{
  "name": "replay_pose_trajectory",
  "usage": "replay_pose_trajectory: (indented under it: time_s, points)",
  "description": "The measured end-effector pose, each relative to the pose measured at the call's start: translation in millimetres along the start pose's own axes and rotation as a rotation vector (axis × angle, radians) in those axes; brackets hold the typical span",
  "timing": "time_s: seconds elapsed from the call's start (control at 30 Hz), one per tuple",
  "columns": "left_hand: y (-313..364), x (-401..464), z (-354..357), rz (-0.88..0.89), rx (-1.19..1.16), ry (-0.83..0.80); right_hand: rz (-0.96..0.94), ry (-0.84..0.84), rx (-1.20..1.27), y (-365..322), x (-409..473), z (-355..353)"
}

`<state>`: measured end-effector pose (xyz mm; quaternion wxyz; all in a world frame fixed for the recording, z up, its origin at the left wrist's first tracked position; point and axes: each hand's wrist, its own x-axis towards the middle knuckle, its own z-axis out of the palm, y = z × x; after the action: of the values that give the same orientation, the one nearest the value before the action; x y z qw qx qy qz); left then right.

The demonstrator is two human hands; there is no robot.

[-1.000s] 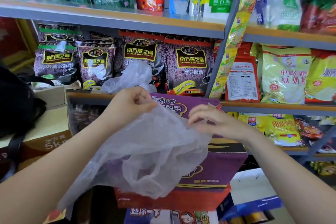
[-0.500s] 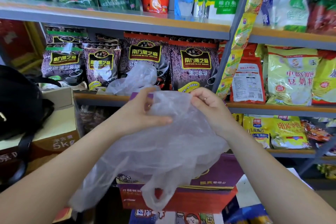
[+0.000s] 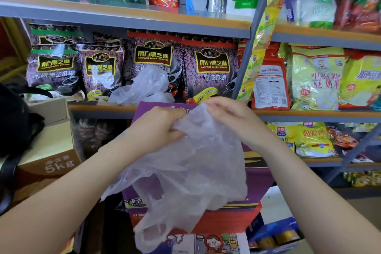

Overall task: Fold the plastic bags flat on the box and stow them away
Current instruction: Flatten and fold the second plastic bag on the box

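A thin translucent plastic bag (image 3: 191, 167) hangs crumpled from both my hands above a purple and red box (image 3: 255, 181). My left hand (image 3: 158, 128) grips the bag's upper left edge with curled fingers. My right hand (image 3: 231, 115) pinches the top edge close beside it. The bag's handle loops dangle low over the box's front. Another crumpled clear bag (image 3: 146, 86) lies on the shelf behind the box, in front of the dark sesame packets.
Metal shelves (image 3: 127, 16) packed with food packets fill the view ahead. A cardboard carton marked 5kg (image 3: 51, 154) stands at the left with a black bag (image 3: 14, 121) on it. A blue box (image 3: 274, 231) sits low at the right.
Both hands have drawn closer together at the bag's top edge, and the bag hangs lower, its handles now dangling over the box's front.
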<state>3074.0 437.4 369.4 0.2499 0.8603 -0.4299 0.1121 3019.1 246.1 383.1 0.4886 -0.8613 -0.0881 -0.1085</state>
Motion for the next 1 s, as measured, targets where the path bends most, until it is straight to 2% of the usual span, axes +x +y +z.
replay_pose_trajectory:
  time_s: [0.1, 0.17, 0.3, 0.47, 0.53, 0.63, 0.7, 0.8, 0.93, 1.0]
  points:
    - [4.4, 2.8, 1.5, 0.063, -0.006, 0.020, -0.102, -0.039, -0.217, -7.8, -0.1, 5.3]
    - [2.0, 2.1, 3.7, 0.040, -0.039, 0.067, -0.054, -0.007, -0.205, -5.3, 1.6, 2.4]
    - [-9.5, -2.8, 6.5, 0.017, -0.079, 0.133, 0.129, 0.118, 0.112, 5.2, -1.5, -7.9]
    - [-34.3, -8.0, 16.4, 0.027, -0.131, 0.047, 0.339, 0.092, 0.557, 19.0, -2.8, -6.1]
    - [-39.6, -9.1, 20.2, -0.029, -0.170, 0.037, 0.343, 0.104, 0.604, 21.8, -1.0, -0.3]
    - [-29.4, -9.6, 21.6, -0.061, -0.269, 0.073, 0.330, 0.170, 0.513, 23.2, 3.3, 8.0]
    - [-16.0, -6.5, 23.6, 0.000, -0.260, 0.095, 0.303, 0.190, 0.491, 19.2, 5.2, 14.0]
    - [-12.4, 0.8, 34.2, 0.102, -0.132, 0.153, 0.326, 0.200, 0.659, 11.8, 7.5, 19.9]
    - [-15.3, 1.7, 37.7, 0.077, -0.257, 0.237, 0.464, 0.061, 0.903, 12.9, 6.0, 15.7]
    - [-19.8, 1.9, 37.1, 0.071, -0.288, 0.265, 0.468, -0.018, 0.932, 15.1, 2.1, 14.4]
